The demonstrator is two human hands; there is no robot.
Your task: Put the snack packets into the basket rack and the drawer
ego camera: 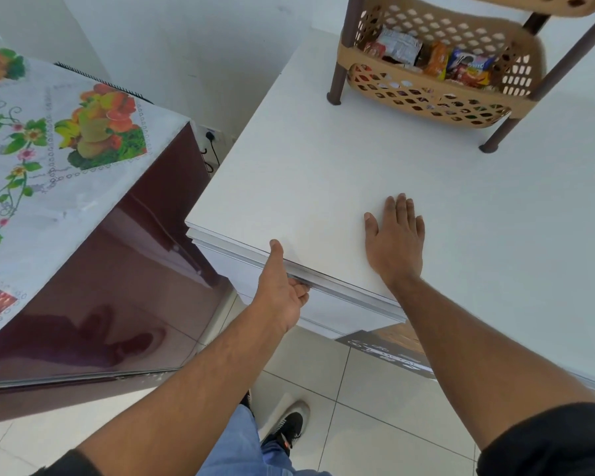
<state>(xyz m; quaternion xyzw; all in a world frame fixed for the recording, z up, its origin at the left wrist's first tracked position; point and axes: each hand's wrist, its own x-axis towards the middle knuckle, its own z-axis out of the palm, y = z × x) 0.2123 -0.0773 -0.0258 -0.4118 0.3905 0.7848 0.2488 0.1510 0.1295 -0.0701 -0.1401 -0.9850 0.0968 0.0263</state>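
Note:
A tan plastic basket rack (426, 104) with brown legs stands at the back of the white counter (323, 173). Its lower basket holds several snack packets (437, 61). Under the counter's front edge runs the white drawer (327, 316) with a silver handle strip, pushed in. My left hand (282, 290) has its fingers hooked under that strip and its thumb on the counter's edge. My right hand (395, 238) lies flat, palm down, on the counter top with fingers spread and nothing in it.
A maroon fridge (124, 269) with a floral cloth on top stands close to the left of the counter. A wall socket with a black cable (212, 142) sits in the gap. Tiled floor and my shoe (285, 424) are below.

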